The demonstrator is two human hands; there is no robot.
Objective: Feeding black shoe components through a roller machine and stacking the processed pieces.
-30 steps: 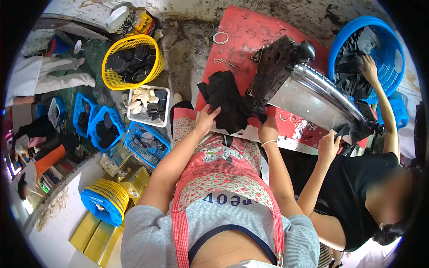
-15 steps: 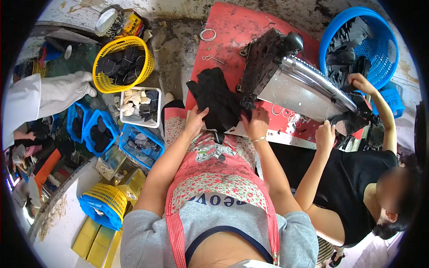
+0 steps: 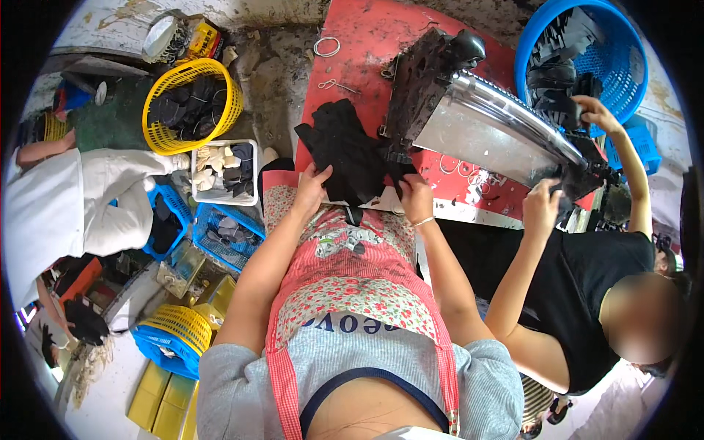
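A loose pile of flat black pieces (image 3: 343,150), apparently fabric or thin leather, lies on the near left part of the red table in front of me. My left hand (image 3: 311,191) has its fingers closed on the pile's lower left edge. To the right of the pile, my right hand (image 3: 416,196) pinches a narrow black piece (image 3: 397,171) beside the machine's near corner. Its fingertips are partly hidden by that piece. The machine (image 3: 422,92) has a black body, a shiny metal roller (image 3: 506,106) and a slanting metal plate (image 3: 477,139).
At the right, a co-worker's hands (image 3: 541,209) handle black pieces by the machine's far end, near a large blue basket (image 3: 638,73). White loops (image 3: 327,47) lie on the red table (image 3: 367,29). A yellow basket (image 3: 236,103) and a white bin (image 3: 257,172) stand left; another person in white (image 3: 55,205) passes there.
The view has shifted slightly. My right hand has turned and now shows a narrow black piece in its pinch. The person in white has come further in, and the co-worker lifts a black piece near the basket.
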